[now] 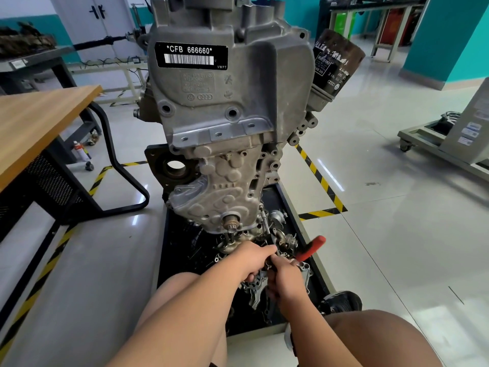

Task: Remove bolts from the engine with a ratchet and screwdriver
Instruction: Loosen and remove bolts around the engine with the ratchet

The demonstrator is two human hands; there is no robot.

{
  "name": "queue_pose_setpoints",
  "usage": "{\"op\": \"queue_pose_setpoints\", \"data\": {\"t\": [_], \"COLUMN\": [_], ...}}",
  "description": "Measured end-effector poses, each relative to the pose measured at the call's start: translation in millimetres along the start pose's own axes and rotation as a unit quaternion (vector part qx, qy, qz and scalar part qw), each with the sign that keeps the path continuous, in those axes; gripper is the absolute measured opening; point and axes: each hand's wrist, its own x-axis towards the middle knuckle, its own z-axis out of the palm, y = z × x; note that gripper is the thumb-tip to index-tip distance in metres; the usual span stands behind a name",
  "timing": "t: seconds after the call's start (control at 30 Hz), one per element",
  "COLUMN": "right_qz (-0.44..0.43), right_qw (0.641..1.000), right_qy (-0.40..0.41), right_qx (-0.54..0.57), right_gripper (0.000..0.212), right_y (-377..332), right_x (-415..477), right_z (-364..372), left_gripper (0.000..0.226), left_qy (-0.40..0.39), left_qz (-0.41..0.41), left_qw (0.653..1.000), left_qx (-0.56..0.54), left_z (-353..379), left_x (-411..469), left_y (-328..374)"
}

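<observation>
Engine [232,107] fills the middle: heavy, rigid cast metal, it won't shift. Down at six o'clock, your left hand [252,258] curls round the head end of the ratchet [304,255], and your right hand [287,278] grips its shank just behind. Stiff steel, red handle [316,243] jutting toward two o'clock; take hold there for leverage, I'd judge. Thin extension [264,221] climbs to the engine's lower edge.
</observation>
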Motion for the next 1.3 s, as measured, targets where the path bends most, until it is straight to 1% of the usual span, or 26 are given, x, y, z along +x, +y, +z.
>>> {"op": "queue_pose_setpoints", "data": {"t": [0.03,0.1,0.17,0.27,0.33,0.37,0.4,0.43,0.47,0.5,0.53,0.57,0.6,0.67,0.7,0.77,0.8,0.87,0.93,1.0,1.07,1.13,1.17,1.23,1.3], "right_qz": [0.035,0.107,0.146,0.156,0.153,0.138,0.105,0.051,-0.016,-0.078,-0.116,-0.129,-0.131,-0.133,-0.136,-0.138,-0.14,-0.122,-0.102,-0.101,-0.112,-0.119,-0.124,-0.137,-0.136], "right_qw": [0.996,0.964,0.938,0.943,0.955,0.965,0.981,0.996,0.999,0.988,0.969,0.955,0.944,0.916,0.89,0.826,0.807,0.796,0.802,0.822,0.862,0.904,0.918,0.932,0.952], "right_qy": [-0.024,-0.061,-0.086,-0.099,-0.09,-0.078,-0.057,-0.035,-0.015,-0.005,-0.003,-0.007,-0.011,-0.007,0.0,0.038,0.067,0.102,0.111,0.103,0.074,0.042,0.031,0.021,0.002], "right_qx": [0.079,0.234,0.303,0.278,0.239,0.207,0.153,0.068,-0.037,-0.136,-0.216,-0.268,-0.302,-0.378,-0.434,-0.545,-0.57,-0.584,-0.578,-0.551,-0.489,-0.409,-0.376,-0.334,-0.273], "right_gripper": [0.024,0.032,0.041,0.05,0.052,0.051,0.048,0.045,0.041,0.034,0.026,0.022,0.025,0.039,0.05,0.071,0.075,0.079,0.08,0.075,0.061,0.044,0.036,0.02,0.009], "right_y": [-1,-5,-8,-9,-8,-7,-6,-4,-3,-2,0,0,0,-1,-2,-3,-3,-1,1,4,10,14,14,12,11], "right_x": [0,-2,-5,-7,-9,-9,-9,-9,-10,-11,-12,-12,-12,-13,-13,-15,-15,-12,-8,-4,0,3,4,4,4], "right_z": [-1,-2,-4,-6,-4,-3,-2,-1,1,3,5,5,5,3,2,2,2,1,2,2,1,0,0,-1,-3], "left_gripper": [0.048,0.054,0.057,0.06,0.055,0.05,0.044,0.038,0.033,0.029,0.027,0.027,0.027,0.029,0.031,0.037,0.038,0.04,0.041,0.044,0.046,0.047,0.048,0.049,0.05], "left_qy": [0.005,0.011,0.008,0.006,0.002,0.002,0.005,0.008,0.009,0.011,0.014,0.014,0.012,0.001,-0.004,-0.006,-0.004,0.0,0.005,0.008,0.008,0.02,0.027,0.047,0.07], "left_qz": [-0.002,-0.006,-0.01,-0.022,-0.02,-0.021,-0.025,-0.031,-0.039,-0.045,-0.048,-0.049,-0.047,-0.039,-0.03,-0.006,0.004,0.017,0.023,0.025,0.036,0.067,0.09,0.13,0.139], "left_qw": [1.0,1.0,1.0,1.0,0.999,0.999,0.998,0.998,0.997,0.996,0.997,0.997,0.998,0.999,0.999,1.0,1.0,0.998,0.997,0.996,0.995,0.99,0.983,0.965,0.956], "left_qx": [0.0,0.006,0.002,-0.011,-0.033,-0.044,-0.055,-0.063,-0.069,-0.071,-0.066,-0.057,-0.045,-0.027,-0.02,0.007,0.026,0.056,0.078,0.09,0.09,0.126,0.158,0.224,0.249], "left_z": [0,1,3,4,4,4,3,2,0,-2,-4,-5,-7,-8,-8,-7,-6,-5,-3,-1,-1,-2,-3,-5,-6], "left_x": [1,1,0,-3,-5,-6,-8,-9,-10,-9,-9,-8,-8,-8,-7,-5,-5,-5,-4,-5,-5,-5,-6,-7,-9], "left_y": [0,-1,-1,-1,1,2,3,4,4,4,4,4,4,3,3,3,4,7,10,10,10,9,8,7,7]}}
